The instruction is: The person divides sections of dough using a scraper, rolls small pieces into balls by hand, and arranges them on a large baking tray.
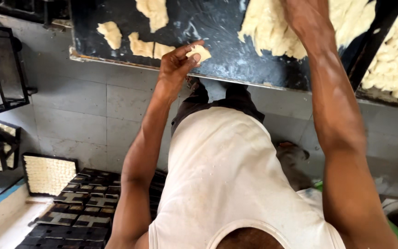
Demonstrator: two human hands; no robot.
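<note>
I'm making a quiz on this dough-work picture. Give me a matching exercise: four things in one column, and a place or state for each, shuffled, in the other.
Things:
1. left hand
2. right hand
3. tray of pale rows
4. stack of dark moulds

Places or states:
A. on the floor, lower left, black and empty
B. pressed into the big dough mass
C. leaning at the left, filled with pale pieces
D. pinching a small dough piece at the table edge

Pairs: 1-D, 2-B, 3-C, 4-A
</note>
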